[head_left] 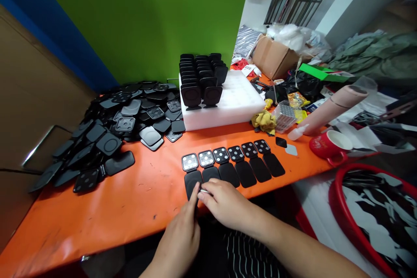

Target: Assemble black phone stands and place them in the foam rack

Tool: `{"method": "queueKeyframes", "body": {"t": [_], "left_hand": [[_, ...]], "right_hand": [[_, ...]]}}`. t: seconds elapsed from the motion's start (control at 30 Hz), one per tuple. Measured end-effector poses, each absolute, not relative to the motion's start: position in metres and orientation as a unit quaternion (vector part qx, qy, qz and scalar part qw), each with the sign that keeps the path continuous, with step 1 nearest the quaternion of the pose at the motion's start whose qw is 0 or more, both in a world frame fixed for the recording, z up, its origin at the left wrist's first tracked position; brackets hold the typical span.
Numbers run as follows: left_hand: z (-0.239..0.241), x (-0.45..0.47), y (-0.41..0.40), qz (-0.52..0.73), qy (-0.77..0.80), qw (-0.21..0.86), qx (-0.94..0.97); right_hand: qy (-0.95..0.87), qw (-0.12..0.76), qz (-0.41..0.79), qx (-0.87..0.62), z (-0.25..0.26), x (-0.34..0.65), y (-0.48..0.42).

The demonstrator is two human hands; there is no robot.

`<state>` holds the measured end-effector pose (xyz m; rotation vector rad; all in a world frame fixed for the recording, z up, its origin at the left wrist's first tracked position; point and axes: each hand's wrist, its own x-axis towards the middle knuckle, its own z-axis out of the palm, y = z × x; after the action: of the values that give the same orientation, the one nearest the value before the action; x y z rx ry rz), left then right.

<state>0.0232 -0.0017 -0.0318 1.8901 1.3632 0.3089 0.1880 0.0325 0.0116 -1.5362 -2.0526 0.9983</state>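
Several black hinged plastic pieces [233,165] lie open in a row near the front edge of the orange table [130,200]. The left ones carry a shiny square plate [189,162]. My left hand [182,234] and my right hand [224,202] meet over the leftmost pieces. Both pinch a small silvery part [204,191] between their fingertips, just above the black flaps.
A big heap of black parts [117,126] covers the table's left. A white foam block [228,104] holds upright black assemblies [202,78]. A yellow rag [263,120], clear box [285,115], red mug [329,145], pink roll [332,108], cardboard box [276,58] and red basin [368,208] stand right.
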Motion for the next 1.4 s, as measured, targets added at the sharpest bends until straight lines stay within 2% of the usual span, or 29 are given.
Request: {"method": "queueKeyframes", "body": {"t": [0.13,0.27,0.37,0.43,0.5,0.6,0.7,0.9,1.1,1.23,1.4], "left_hand": [[-0.031,0.023,-0.009,0.101,0.535,0.34,0.766],[-0.026,0.023,-0.008,0.105,0.543,0.355,0.753],[-0.022,0.02,0.002,0.126,0.564,0.405,0.709],[-0.02,0.018,0.01,0.169,0.577,0.46,0.653],[-0.02,0.016,0.016,0.223,0.582,0.518,0.586],[-0.017,0.013,0.02,0.277,0.566,0.548,0.55],[-0.011,0.011,0.019,0.295,0.539,0.478,0.628],[-0.005,0.008,0.016,0.259,0.518,0.274,0.768],[-0.005,0.006,0.012,0.217,0.448,0.158,0.853],[-0.005,0.001,0.006,0.181,0.411,0.131,0.884],[-0.005,0.0,-0.003,0.22,0.414,0.146,0.871]], "right_hand": [[-0.694,0.228,0.406,-0.549,0.006,0.187,0.03],[-0.633,0.283,0.459,-0.556,-0.004,0.18,0.029],[-0.577,0.345,0.509,-0.538,-0.01,0.175,0.028],[-0.499,0.374,0.605,-0.495,-0.013,0.174,0.027],[-0.397,0.382,0.702,-0.451,-0.015,0.173,0.026],[-0.314,0.382,0.761,-0.42,-0.017,0.175,0.024],[-0.336,0.363,0.759,-0.424,-0.013,0.178,0.024],[-0.477,0.328,0.668,-0.468,0.004,0.182,0.025],[-0.436,0.287,0.718,-0.461,-0.001,0.182,0.019],[-0.341,0.281,0.79,-0.425,-0.005,0.185,0.014],[-0.221,0.317,0.829,-0.404,-0.002,0.178,0.011]]}}
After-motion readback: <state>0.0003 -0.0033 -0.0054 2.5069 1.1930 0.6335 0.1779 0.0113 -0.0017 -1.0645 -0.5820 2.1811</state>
